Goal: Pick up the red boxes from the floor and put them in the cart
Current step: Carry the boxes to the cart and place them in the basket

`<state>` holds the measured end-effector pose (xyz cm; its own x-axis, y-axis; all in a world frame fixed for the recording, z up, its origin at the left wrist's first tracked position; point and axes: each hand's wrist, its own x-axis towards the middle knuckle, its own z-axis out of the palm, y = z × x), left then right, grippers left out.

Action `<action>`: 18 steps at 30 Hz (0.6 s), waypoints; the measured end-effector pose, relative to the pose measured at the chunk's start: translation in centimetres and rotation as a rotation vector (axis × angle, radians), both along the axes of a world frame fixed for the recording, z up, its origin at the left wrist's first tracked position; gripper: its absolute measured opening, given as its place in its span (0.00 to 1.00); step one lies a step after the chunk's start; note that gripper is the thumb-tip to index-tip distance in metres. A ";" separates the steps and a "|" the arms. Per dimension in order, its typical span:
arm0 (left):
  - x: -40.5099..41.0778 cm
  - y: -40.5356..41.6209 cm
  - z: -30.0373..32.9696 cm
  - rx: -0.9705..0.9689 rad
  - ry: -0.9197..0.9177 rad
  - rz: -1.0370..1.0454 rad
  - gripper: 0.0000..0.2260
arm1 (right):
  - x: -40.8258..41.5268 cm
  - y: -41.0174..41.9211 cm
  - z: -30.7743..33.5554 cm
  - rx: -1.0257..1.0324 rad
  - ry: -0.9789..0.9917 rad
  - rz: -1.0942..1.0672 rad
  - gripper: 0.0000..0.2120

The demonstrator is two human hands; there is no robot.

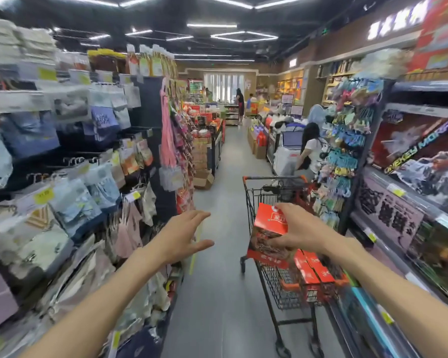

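Red box [269, 229] sits gripped in my right hand [299, 229] above the cart [277, 288] (two boxes [312, 270] already inside); left hand [183, 235] spread, empty. I should lower it flat beside them before releasing.

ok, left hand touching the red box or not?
Apart. The head view shows the left hand open over bare floor, a clear gap from the red box, which only the right hand grips above the cart.

Bright white ceiling strip lights [212, 25], heavy motion blur, fisheye bending at the edges.
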<state>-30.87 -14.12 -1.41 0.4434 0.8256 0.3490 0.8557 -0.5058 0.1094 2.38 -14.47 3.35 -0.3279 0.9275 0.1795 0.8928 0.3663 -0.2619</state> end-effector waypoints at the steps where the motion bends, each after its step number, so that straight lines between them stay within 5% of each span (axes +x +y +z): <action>1: -0.2 1.9 -0.1 -0.001 -0.005 0.004 0.35 | -0.2 1.9 -0.1 0.004 0.000 0.002 0.49; 15: -6.3 34.2 -2.1 -0.021 -0.014 -0.020 0.36 | -5.0 31.6 -1.5 0.010 0.022 -0.052 0.43; 18: -6.0 42.1 -1.3 -0.024 -0.020 -0.063 0.35 | -4.8 38.0 -0.8 0.011 0.037 -0.102 0.48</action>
